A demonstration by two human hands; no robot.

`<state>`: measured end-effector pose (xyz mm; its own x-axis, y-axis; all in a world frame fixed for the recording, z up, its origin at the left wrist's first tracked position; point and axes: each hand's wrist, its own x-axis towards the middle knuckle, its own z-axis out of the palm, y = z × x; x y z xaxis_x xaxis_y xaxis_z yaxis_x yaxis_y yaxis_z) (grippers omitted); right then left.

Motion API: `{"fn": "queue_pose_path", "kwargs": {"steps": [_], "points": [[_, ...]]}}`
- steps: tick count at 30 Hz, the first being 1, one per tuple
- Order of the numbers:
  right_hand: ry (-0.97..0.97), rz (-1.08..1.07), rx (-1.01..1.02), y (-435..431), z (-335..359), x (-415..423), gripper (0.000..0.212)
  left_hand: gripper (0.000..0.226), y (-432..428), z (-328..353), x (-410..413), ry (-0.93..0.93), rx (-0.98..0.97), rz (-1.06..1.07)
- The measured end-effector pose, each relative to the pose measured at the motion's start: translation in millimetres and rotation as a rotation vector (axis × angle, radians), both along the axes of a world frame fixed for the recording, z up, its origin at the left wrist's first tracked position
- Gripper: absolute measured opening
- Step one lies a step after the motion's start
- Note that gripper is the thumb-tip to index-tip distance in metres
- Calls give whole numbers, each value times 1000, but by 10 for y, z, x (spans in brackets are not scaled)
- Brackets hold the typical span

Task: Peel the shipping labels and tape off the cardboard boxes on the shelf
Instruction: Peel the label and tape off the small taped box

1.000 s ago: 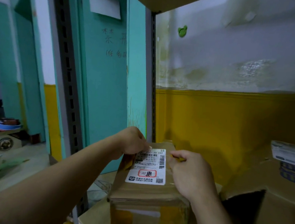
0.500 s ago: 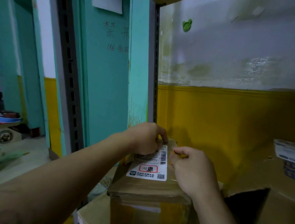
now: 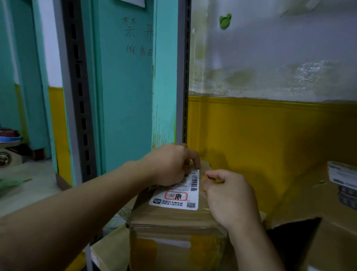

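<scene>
Yellow-and-white wall [image 3: 280,132] behind, teal door [image 3: 123,88] to the left, grey slotted upright [image 3: 179,71] between them; we list what stands before us. Item one: box [image 3: 174,252], cardboard, upright on the shelf board [image 3: 108,256] at its left end, close to the upright, with glossy tape [image 3: 143,248] across its front face. Item two: label [image 3: 177,197], white, with barcode, red stamp and QR code, lying flat on the box top, its near edge stuck down. Item three: our left hand [image 3: 169,164], reaching in from the left, covers the label's far left part, fingers curled, their tips pinching at its far edge. Item four: our right hand [image 3: 230,197] rests on the box top just beside the label's right edge, fingers curled, thumb against forefinger; we cannot tell whether anything lies between them. Item five: second box [image 3: 335,244], larger, open, at the right of the shelf, well apart from the first, bearing its own label [image 3: 349,176] on the upper flap. Sundries: green frog-shaped hook [image 3: 225,20] high on the wall; blue bowl [image 3: 2,137] far left, beyond the door.
</scene>
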<state>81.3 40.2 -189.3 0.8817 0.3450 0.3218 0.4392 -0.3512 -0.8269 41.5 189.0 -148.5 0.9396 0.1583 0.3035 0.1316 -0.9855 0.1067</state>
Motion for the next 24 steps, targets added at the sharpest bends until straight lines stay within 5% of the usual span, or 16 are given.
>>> {"fn": "queue_pose_path", "kwargs": {"steps": [13,24], "points": [[6,1,15,25,-43,50,23,17,36,11,-27,44,2,-74],[10,17,22,-8,-25,13,30,37,-340,120,-530,85,31,-84]]}}
